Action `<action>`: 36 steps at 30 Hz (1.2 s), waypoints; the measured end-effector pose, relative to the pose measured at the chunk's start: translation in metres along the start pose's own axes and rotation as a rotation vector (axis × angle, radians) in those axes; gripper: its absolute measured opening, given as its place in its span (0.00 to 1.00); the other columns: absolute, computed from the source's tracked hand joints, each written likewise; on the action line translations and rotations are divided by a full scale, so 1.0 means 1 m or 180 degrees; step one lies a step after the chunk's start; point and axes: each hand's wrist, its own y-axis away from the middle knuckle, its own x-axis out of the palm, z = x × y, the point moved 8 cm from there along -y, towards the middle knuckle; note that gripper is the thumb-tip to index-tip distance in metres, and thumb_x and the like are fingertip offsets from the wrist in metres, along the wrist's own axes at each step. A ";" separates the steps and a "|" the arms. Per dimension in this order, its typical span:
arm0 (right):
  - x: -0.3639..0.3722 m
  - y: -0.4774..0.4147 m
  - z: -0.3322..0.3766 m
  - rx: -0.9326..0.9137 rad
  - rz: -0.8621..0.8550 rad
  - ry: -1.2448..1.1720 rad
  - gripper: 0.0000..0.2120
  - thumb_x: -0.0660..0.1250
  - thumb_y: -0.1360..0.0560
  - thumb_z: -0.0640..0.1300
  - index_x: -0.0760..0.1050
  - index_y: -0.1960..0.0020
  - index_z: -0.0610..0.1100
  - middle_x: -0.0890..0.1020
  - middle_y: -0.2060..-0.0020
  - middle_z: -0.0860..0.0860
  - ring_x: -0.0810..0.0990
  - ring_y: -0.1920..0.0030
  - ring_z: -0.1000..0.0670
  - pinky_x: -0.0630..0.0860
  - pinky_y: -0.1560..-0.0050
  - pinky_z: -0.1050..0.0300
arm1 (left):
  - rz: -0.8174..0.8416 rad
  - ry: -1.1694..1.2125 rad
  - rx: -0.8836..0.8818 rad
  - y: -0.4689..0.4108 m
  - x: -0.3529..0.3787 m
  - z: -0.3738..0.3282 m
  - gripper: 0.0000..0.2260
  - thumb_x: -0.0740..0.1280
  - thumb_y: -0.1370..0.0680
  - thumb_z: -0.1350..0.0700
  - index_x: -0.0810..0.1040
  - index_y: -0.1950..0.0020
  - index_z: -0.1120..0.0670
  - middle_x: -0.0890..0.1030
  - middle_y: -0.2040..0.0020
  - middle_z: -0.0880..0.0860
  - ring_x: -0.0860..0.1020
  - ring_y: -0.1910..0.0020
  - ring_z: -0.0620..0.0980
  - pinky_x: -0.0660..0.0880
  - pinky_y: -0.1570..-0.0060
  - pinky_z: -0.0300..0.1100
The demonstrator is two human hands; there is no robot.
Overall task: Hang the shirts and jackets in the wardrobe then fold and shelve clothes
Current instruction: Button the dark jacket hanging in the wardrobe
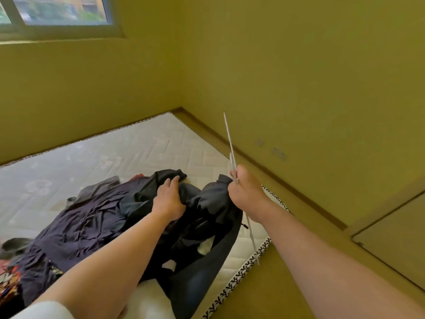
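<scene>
Obs.: the person leans over a white quilted mattress [161, 143] laid in the corner of a yellow-walled room, with a window [57, 10] at 10 o'clock.

Right hand [248, 194]: fingers curled round a thin white plastic hanger [230, 139], which I see edge-on, one end up toward 12 o'clock and the other down toward 5. The same hand looks to pinch an edge of the dark navy jacket [207, 203]. Probably the hanger is kept close so it can go into the shoulder.

Left hand [169, 199]: fingers fairly straight, laid flat on the jacket's bunched cloth at 9 o'clock of the right hand. I judge it steadies the cloth or feels for the collar.

The jacket lies heaped at the near-right part of the mattress, touching the pile. At its 8 o'clock a dark purple crinkled shirt [80, 222] is spread out; a patterned multicoloured cloth [9, 284] sits at the 7 o'clock frame edge.

Containers: no wardrobe or shelf in sight. The mattress alone carries the clothes, none hung or folded yet.
</scene>
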 end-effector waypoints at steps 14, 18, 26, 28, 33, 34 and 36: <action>-0.124 0.042 -0.090 0.0657 -0.0393 0.1032 0.09 0.57 0.25 0.34 0.61 0.59 0.45 0.67 0.63 0.48 0.64 0.67 0.50 0.61 0.68 0.55 | 0.0745 -0.0179 0.1331 -0.015 0.013 -0.149 0.05 0.62 0.17 0.49 0.71 0.50 0.49 0.77 0.58 0.48 0.76 0.58 0.47 0.67 0.63 0.41; -0.131 0.050 -0.096 0.0686 -0.0591 0.0619 0.13 0.71 0.30 0.41 0.65 0.56 0.45 0.70 0.61 0.51 0.70 0.65 0.51 0.68 0.70 0.61 | 0.0677 -0.0654 0.2523 0.032 -0.027 -0.246 0.10 0.72 0.24 0.49 0.71 0.54 0.44 0.74 0.61 0.41 0.74 0.61 0.44 0.66 0.66 0.38; -0.128 0.045 -0.069 0.0059 -0.0804 -0.0133 0.10 0.71 0.28 0.37 0.70 0.53 0.42 0.76 0.63 0.50 0.78 0.62 0.55 0.70 0.68 0.63 | 0.0244 -0.0256 0.3073 0.077 -0.081 -0.329 0.15 0.74 0.31 0.56 0.68 0.62 0.43 0.75 0.65 0.45 0.72 0.68 0.46 0.66 0.70 0.40; -0.140 0.045 -0.072 0.0328 -0.1153 -0.0218 0.09 0.64 0.25 0.36 0.68 0.48 0.44 0.74 0.59 0.51 0.76 0.58 0.50 0.67 0.66 0.61 | 0.0363 -0.0162 0.2838 0.066 -0.084 -0.319 0.18 0.79 0.33 0.52 0.70 0.57 0.41 0.77 0.63 0.44 0.75 0.65 0.44 0.68 0.68 0.39; -0.169 0.046 -0.057 0.0355 -0.1414 -0.0294 0.07 0.55 0.27 0.36 0.63 0.55 0.48 0.70 0.59 0.51 0.69 0.62 0.50 0.64 0.65 0.54 | 0.0861 -0.0709 0.2304 0.037 -0.038 -0.260 0.20 0.81 0.37 0.50 0.74 0.52 0.43 0.79 0.57 0.41 0.78 0.55 0.45 0.69 0.63 0.37; -0.170 0.046 -0.054 0.0336 -0.1375 -0.0225 0.07 0.55 0.27 0.37 0.64 0.53 0.48 0.70 0.59 0.52 0.69 0.62 0.51 0.64 0.64 0.54 | 0.0961 -0.0785 0.2208 0.032 -0.023 -0.247 0.18 0.80 0.36 0.51 0.75 0.54 0.42 0.79 0.58 0.41 0.78 0.55 0.46 0.69 0.63 0.36; -0.173 0.044 -0.050 0.0305 -0.1330 -0.0137 0.09 0.55 0.27 0.38 0.64 0.49 0.48 0.69 0.60 0.55 0.67 0.63 0.53 0.63 0.64 0.56 | 0.1173 -0.0806 0.1899 0.025 0.004 -0.220 0.17 0.80 0.36 0.53 0.76 0.56 0.42 0.80 0.58 0.42 0.79 0.55 0.46 0.69 0.61 0.36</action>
